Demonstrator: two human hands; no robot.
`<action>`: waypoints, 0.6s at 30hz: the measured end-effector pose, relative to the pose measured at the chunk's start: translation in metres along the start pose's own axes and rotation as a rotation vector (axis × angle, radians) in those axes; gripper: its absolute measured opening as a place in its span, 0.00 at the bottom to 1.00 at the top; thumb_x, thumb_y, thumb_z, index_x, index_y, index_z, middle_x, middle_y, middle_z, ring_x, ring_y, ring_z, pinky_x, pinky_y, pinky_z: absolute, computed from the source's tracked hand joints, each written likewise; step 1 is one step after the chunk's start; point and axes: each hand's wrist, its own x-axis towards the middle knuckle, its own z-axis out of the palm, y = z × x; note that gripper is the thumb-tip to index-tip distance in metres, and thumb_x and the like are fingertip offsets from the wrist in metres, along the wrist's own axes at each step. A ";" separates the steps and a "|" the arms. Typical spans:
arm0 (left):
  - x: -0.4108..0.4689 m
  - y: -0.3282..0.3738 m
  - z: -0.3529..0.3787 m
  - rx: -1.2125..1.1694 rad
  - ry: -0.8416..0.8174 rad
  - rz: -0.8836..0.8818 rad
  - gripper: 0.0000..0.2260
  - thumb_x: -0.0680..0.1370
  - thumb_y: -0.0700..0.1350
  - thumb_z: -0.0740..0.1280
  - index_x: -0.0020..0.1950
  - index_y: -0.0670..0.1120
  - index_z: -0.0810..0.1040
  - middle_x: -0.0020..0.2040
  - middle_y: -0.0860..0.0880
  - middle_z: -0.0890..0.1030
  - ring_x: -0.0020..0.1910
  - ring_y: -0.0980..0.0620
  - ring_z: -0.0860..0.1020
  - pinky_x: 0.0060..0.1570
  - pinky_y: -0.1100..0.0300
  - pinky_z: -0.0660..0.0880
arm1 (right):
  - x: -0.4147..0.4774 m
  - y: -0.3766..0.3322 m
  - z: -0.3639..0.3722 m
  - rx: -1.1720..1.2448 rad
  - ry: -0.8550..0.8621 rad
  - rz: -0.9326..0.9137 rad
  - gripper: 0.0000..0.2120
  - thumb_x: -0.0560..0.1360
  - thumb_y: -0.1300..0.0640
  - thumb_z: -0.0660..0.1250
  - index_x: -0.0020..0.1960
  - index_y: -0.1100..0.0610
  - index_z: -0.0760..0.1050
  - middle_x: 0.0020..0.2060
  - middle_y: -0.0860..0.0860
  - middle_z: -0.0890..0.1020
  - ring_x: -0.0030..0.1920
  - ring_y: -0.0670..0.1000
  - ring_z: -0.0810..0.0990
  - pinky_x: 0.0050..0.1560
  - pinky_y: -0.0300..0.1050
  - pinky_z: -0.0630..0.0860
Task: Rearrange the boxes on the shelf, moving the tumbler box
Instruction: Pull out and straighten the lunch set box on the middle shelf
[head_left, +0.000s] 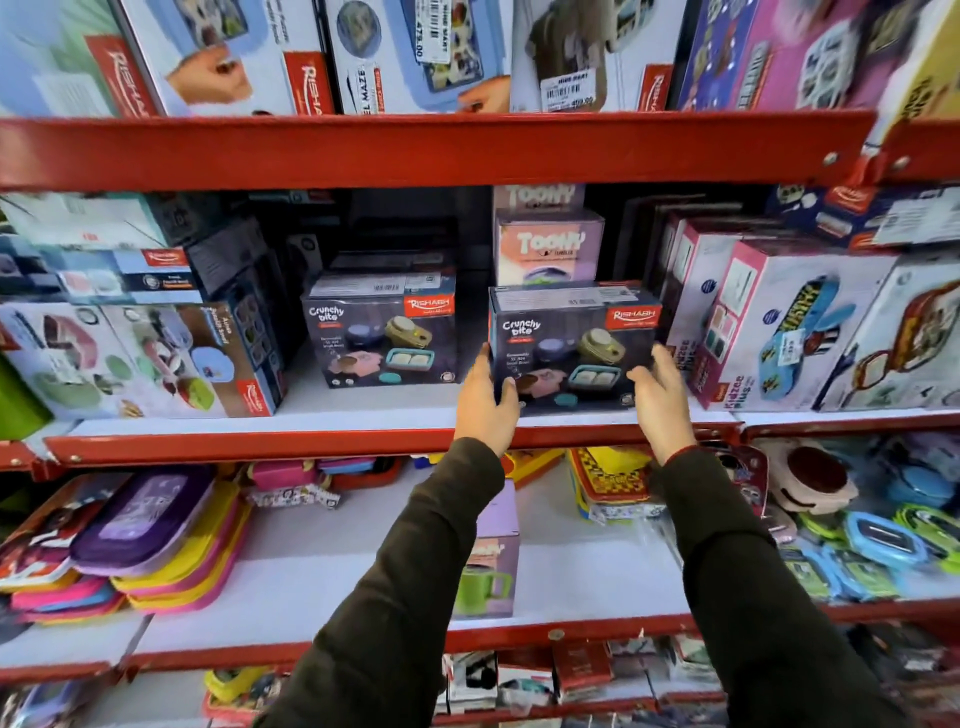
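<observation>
Precariously, both hands, left hand and right hand, clasp a Crunchy Bite box; the tumbler box behind could topple if nudged.

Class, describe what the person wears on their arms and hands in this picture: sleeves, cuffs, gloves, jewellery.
Both arms are covered by long, dark brownish-black sleeves. The right sleeve shows a thin reddish trim at its cuff; the left sleeve has none visible. The left hand and right hand are bare: no gloves, rings or watch show.
</observation>
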 end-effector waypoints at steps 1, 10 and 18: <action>-0.004 0.002 -0.004 -0.008 0.027 0.008 0.24 0.82 0.39 0.61 0.79 0.44 0.61 0.76 0.44 0.69 0.76 0.48 0.67 0.68 0.67 0.61 | -0.004 0.000 -0.002 -0.015 -0.003 -0.035 0.26 0.83 0.63 0.58 0.80 0.59 0.61 0.78 0.53 0.67 0.79 0.52 0.64 0.77 0.41 0.57; -0.034 -0.001 -0.063 -0.137 0.207 0.108 0.21 0.82 0.48 0.63 0.76 0.49 0.68 0.71 0.51 0.73 0.69 0.56 0.71 0.74 0.53 0.68 | -0.074 -0.019 0.014 0.044 0.040 -0.264 0.20 0.83 0.58 0.63 0.75 0.52 0.70 0.72 0.52 0.76 0.72 0.51 0.74 0.74 0.54 0.72; -0.072 -0.010 -0.107 -0.190 0.336 0.125 0.18 0.82 0.48 0.64 0.73 0.51 0.72 0.66 0.54 0.75 0.68 0.54 0.73 0.68 0.60 0.70 | -0.120 -0.026 0.044 0.073 0.050 -0.271 0.23 0.76 0.43 0.63 0.70 0.45 0.73 0.68 0.50 0.78 0.69 0.51 0.77 0.67 0.62 0.77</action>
